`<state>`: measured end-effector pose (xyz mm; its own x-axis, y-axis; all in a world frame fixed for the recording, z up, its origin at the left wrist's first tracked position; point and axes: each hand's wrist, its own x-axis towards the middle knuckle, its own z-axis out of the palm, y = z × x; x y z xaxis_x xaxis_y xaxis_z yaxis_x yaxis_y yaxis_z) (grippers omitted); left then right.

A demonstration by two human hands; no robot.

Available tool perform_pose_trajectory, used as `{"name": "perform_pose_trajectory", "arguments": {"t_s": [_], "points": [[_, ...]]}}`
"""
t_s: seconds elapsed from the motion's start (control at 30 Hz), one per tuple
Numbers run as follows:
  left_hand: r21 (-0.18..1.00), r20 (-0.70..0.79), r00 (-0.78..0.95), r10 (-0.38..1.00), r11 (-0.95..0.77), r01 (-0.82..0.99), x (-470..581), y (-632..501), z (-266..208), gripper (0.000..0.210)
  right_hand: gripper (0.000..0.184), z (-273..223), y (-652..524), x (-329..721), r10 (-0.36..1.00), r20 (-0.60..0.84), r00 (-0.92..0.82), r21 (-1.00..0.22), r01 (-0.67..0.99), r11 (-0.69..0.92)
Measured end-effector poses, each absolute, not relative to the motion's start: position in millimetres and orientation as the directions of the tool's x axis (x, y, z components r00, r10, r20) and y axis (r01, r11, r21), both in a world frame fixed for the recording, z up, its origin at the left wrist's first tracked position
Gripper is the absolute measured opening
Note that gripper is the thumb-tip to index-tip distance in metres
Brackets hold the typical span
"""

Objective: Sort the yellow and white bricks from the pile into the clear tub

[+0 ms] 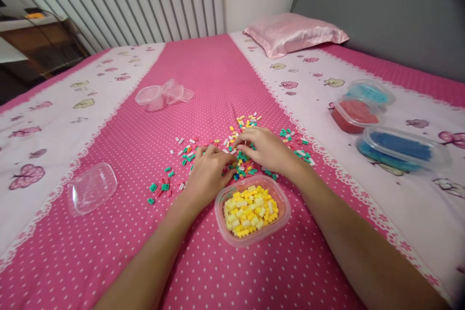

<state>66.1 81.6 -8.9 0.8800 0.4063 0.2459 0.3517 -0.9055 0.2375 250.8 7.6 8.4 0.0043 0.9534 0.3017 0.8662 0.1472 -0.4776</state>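
Observation:
Many small toy building bricks (187,157) in green, red, white and yellow lie loosely heaped on the pink bedspread. My left hand (209,173) rests at the heap's near left side, its fingers bent over the bricks and its thumb held apart. On the heap's right side is my right hand (264,149), with thumb and fingers curled close together; whatever is between them is too small to make out. Just below both hands stands a clear plastic box (222,235) without its lid, filled with yellow and pale yellow bricks (250,210).
A clear lid (93,189) lies at the left. Farther back are several clear empty containers or lids (163,94). At the right stand a lidded box of blue bricks (399,147), a red one (358,112) and a light blue one (370,92). A pink pillow (294,33) lies behind.

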Motion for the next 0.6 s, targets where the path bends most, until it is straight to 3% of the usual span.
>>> {"name": "perform_pose_trajectory", "arguments": {"t_s": [0.3,0.5,0.6], "points": [[0.377,0.314,0.848,0.427,-0.876,0.301,65.0,77.8,-3.1,0.015,0.016,11.0,4.6,255.1,0.96,0.278,-0.009,-0.51,0.846,0.155],[0.668,0.332,0.79,0.516,-0.72,0.189,45.2,88.3,21.0,0.009,0.015,21.9,-4.5,248.2,0.968,0.229,-0.098,-0.591,0.777,0.218],[0.73,0.306,0.803,0.511,-0.668,0.147,44.7,83.8,24.5,0.006,0.014,23.6,-6.2,244.5,0.966,0.208,-0.155,-0.655,0.711,0.256]]}}
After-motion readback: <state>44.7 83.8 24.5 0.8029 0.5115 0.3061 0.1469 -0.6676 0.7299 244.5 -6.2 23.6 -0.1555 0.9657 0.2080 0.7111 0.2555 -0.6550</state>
